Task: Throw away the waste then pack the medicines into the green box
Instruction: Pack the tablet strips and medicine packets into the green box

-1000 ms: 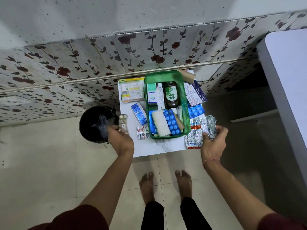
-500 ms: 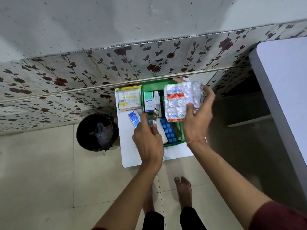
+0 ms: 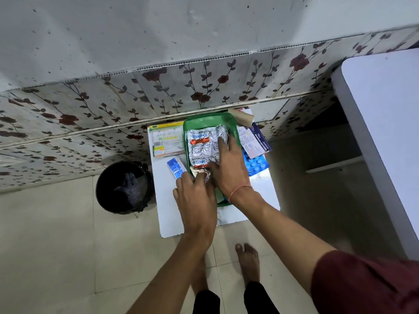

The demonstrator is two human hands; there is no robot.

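The green box [image 3: 209,120] sits on the small white bench [image 3: 249,214], against the wall, and serves here as the landmark. Inside it, a stack of silver blister strips [image 3: 205,145] with an orange band lies flat across the top of the contents; the right hand [image 3: 229,172] presses down on it with fingers spread open and flat, gripping nothing, probably to seat the strips so they stay below the rim. At the box's near left corner the left hand [image 3: 196,198] has its fingers curled around a small foil strip [image 3: 200,173], apparently tucking it in. Left of the box lie a blue tablet strip [image 3: 175,168] and a yellow-green printed pack [image 3: 167,141]; right of it, a blue blister sheet [image 3: 256,164] and a printed leaflet [image 3: 255,141]. All writing is too small to read. Farther left of the box, on the floor, stands the black bin [image 3: 124,186].
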